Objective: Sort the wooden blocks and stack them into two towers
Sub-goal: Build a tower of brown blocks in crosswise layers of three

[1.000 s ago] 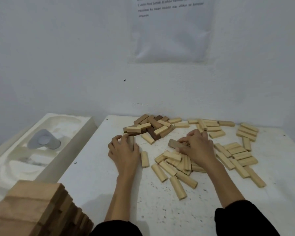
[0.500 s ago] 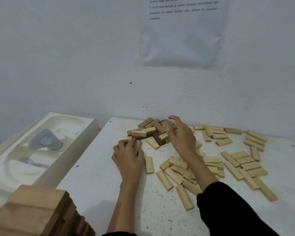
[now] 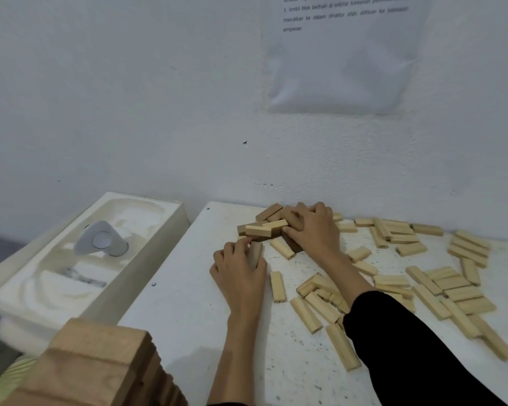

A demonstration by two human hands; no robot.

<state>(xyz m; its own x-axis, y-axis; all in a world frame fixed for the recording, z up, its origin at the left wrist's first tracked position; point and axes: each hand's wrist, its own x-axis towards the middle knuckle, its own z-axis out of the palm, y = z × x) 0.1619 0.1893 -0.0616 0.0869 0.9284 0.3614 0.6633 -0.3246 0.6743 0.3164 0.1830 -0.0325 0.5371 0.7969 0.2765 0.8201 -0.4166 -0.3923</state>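
Pale wooden blocks (image 3: 464, 291) are scattered flat across the right half of the white desk (image 3: 188, 317). A mixed heap (image 3: 264, 228) of pale and dark pieces is piled at the desk's far edge, near the wall. The left hand (image 3: 239, 273) is rested on the desk just in front of the heap, its fingers curled round a held block (image 3: 255, 253) that is only partly seen. The right hand (image 3: 316, 230) is laid over the heap with its fingers bent down among the dark blocks (image 3: 292, 246); whether one is actually gripped cannot be told. A stack (image 3: 94, 367) of blocks is seen blurred at the lower left.

The blocks are judged light, stiff and smooth-sided, so little force is called for, though one could be lost from a loose pinch. Each is best taken across its two long sides near the middle, thumb opposite fingers. In the heap the pieces are leaned on one another, so a dark one should be lifted rather than dragged, lest its neighbours be tumbled.
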